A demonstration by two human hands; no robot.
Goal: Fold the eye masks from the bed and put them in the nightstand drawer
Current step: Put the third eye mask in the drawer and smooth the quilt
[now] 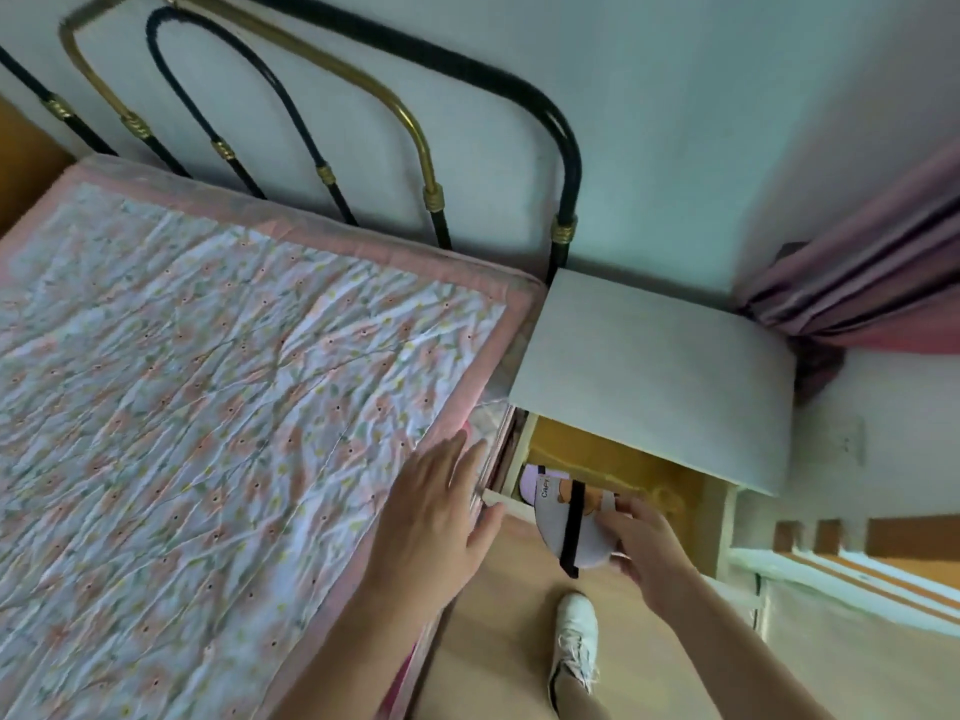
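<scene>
My right hand (641, 545) grips a folded eye mask (558, 527), pale lilac with a black strap across it and a cartoon print, at the front edge of the open nightstand drawer (613, 459). A second lilac eye mask (532, 480) lies inside the drawer at its left end, partly hidden by the held one. My left hand (436, 517) hovers flat with fingers spread over the bed's near right edge, holding nothing. The bed (208, 407) carries a floral quilt with a pink border; no masks show on it.
The white nightstand (654, 376) stands between the bed and a wall, its top bare. A black and brass metal headboard (405, 122) rises behind the bed. Pink curtains (872, 283) hang at right. My white shoe (574, 641) stands on the wooden floor below the drawer.
</scene>
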